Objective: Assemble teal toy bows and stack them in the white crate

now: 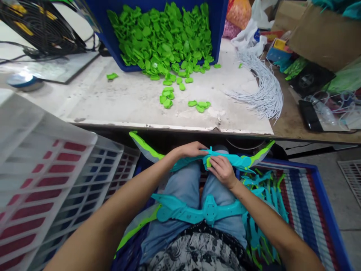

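The left hand (194, 149) grips the bow (238, 161) near its middle, and the right hand (224, 171) pinches a green clip (208, 162) there. The bow spans the knees (184, 184), its tips close to the table (113, 107) edge; bare thigh-top room separates it from the second bow (180, 210), between crate (84, 146) and bin (324, 195).

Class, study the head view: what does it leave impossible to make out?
All in the head view:
Green piece, full outline: partly covered by the right hand.
Blue bin, upper end: cut off by the top edge.
Some turquoise parts: hidden under the right forearm.
Left hand, underside: hidden.
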Available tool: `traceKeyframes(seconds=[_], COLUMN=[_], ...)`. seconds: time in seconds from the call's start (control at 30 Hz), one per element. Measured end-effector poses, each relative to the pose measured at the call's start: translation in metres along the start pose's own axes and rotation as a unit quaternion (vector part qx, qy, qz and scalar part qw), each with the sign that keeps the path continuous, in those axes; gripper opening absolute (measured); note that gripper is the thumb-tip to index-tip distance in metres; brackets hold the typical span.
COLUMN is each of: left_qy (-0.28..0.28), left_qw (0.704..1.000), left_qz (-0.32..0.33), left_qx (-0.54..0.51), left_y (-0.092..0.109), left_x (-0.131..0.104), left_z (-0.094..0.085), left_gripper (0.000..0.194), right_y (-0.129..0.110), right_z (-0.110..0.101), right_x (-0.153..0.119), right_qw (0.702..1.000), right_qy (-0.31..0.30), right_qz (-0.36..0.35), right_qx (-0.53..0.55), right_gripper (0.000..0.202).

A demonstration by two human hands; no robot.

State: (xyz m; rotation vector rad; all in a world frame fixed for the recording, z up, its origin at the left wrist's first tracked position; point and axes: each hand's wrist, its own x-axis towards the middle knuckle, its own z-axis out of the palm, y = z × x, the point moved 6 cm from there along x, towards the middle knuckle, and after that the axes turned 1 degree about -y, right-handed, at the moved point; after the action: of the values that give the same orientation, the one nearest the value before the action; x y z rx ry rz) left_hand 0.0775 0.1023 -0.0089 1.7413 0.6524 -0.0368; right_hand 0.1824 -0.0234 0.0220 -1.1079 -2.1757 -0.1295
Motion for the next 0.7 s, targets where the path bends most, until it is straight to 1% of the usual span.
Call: traceKeyframes(seconds=[0.07,0.17,0.27,0.37,0.4,0.43,0.5,0.53,0.57,0.63,0.67,0.7], left_qy=[-0.009,-0.007,-0.002,0.026,0.035,0.039,0.044,0.047,0.054,0.079,0.088,0.095], left_qw=[1.000,1.000,1.000,0.999,0.998,0.998,0.996,0.995,0.993,0.985,0.980,0.975], left_qz=[0.008,0.014,0.014,-0.006,-0.015,-0.024,-0.040,-0.050,-0.058,-0.071,-0.074,-0.074], left_qx=[-0.016,-0.018,0.002,0.035,0.043,0.049,0.060,0.070,0.088,0.139,0.165,0.185], left_y=[0.001,0.003,0.004,0.004,0.004,0.004,0.003,0.004,0.004,0.006,0.007,0.008], left_x=[-0.001,-0.004,-0.005,-0.005,-0.005,-0.004,-0.004,-0.003,-0.003,-0.002,-0.002,-0.002], left_z=[0.000,0.000,0.002,0.002,0.002,0.002,0.003,0.003,0.004,0.003,0.003,0.003], left_gripper=[0.048,0.045,0.049,0.053,0.054,0.054,0.055,0.054,0.053,0.051,0.049,0.048], right_y=[0.003,0.007,0.008,0.013,0.017,0.022,0.033,0.039,0.043,0.049,0.050,0.051], right_z=[0.002,0.004,0.006,0.008,0.009,0.010,0.013,0.016,0.019,0.024,0.026,0.027], right_x=[0.002,0.004,0.003,0.002,0.002,0.003,0.005,0.006,0.008,0.014,0.017,0.019], right_qw=[1.000,1.000,0.998,0.992,0.987,0.980,0.960,0.947,0.933,0.908,0.899,0.895], right_qy=[0.004,-0.009,-0.029,-0.037,-0.040,-0.047,-0.090,-0.127,-0.171,-0.255,-0.283,-0.299], right_qz=[0.004,0.021,0.055,0.121,0.152,0.188,0.262,0.293,0.314,0.332,0.332,0.332], right_qx=[-0.007,-0.008,0.003,0.029,0.037,0.043,0.042,0.037,0.031,0.025,0.023,0.020], right_gripper=[0.029,0.029,0.026,0.025,0.029,0.038,0.062,0.072,0.077,0.075,0.072,0.068])
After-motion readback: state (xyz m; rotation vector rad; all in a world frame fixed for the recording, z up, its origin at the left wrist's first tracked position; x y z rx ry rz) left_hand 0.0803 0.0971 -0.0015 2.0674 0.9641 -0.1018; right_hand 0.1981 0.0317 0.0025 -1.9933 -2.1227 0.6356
